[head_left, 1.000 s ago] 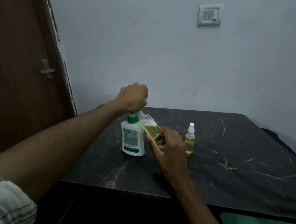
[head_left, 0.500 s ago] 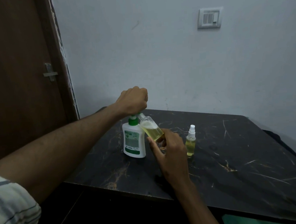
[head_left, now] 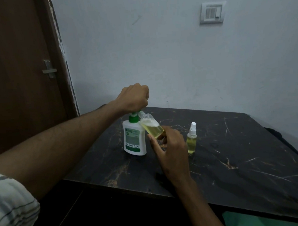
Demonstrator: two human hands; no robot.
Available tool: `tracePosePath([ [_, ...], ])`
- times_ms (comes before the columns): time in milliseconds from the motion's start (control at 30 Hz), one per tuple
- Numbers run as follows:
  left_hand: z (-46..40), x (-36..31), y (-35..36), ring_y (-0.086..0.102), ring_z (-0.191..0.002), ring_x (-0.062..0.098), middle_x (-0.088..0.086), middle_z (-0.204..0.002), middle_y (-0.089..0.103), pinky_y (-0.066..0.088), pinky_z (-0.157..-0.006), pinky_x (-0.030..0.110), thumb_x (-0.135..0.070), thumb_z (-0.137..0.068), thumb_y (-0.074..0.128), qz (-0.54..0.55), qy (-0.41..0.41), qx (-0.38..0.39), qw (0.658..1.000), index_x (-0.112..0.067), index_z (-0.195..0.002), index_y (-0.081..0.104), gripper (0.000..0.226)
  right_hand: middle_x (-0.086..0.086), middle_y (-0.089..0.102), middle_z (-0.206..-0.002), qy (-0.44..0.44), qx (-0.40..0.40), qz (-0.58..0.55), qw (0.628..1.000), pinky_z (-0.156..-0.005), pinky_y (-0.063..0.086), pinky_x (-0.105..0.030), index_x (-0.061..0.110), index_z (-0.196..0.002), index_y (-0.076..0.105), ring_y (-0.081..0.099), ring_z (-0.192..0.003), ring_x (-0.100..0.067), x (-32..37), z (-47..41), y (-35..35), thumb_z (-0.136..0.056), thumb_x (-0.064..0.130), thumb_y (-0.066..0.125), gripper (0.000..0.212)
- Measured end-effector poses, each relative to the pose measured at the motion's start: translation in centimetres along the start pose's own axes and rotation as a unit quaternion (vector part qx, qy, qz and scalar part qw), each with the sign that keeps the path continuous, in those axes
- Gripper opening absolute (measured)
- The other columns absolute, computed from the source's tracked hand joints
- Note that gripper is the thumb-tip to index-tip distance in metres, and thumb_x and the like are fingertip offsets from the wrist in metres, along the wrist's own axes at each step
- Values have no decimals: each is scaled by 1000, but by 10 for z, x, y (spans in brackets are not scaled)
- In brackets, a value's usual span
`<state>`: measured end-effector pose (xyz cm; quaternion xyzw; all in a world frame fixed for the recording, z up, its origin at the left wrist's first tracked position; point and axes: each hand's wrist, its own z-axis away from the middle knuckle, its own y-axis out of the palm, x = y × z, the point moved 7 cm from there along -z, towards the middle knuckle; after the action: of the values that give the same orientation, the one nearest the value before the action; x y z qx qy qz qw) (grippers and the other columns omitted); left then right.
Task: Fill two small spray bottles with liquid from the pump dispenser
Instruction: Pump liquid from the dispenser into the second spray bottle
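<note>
Two hands engaged: left hand (head_left: 134,97) fisted on the pump dispenser (head_left: 134,136) head; right hand (head_left: 170,148) grips the tilted open bottle (head_left: 152,127). Capped spray bottle (head_left: 191,138) stands at 3 o'clock on the table (head_left: 236,159).

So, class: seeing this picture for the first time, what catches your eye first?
The left hand fisted on top of the pump dispenser mid-table, with the right hand tilting an open bottle of yellow liquid against its nozzle. A capped spray bottle stands to the right.
</note>
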<state>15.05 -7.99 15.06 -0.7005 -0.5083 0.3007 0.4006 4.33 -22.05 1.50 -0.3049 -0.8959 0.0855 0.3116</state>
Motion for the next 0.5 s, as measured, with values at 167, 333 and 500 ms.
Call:
tracePosePath([
  [167,0,1,-1,56,-73,22,5,-88,64,41,-64,36,-2,-83,53,2,-2,-9,1000,-25,-67,42,30,9,59,-94,0,7,8,1000,-72,37,-14,17,-117,66,48,-83,-4,-1,-1,3,-97,53,60,41],
  [333,2,-4,-4,53,-74,23,3,-78,57,37,-66,37,-1,-80,53,-11,5,-5,1000,-25,-66,40,30,7,61,-95,6,5,2,1000,-72,41,-19,17,-118,66,50,-84,-6,0,0,1,-97,52,62,41],
  [500,2,-7,-9,39,-60,15,-4,-64,41,33,-62,34,4,-79,52,-3,10,-17,1000,-24,-60,34,38,6,62,-95,5,11,16,1000,-72,38,-16,18,-116,66,49,-83,-5,-1,-2,4,-97,53,61,41],
])
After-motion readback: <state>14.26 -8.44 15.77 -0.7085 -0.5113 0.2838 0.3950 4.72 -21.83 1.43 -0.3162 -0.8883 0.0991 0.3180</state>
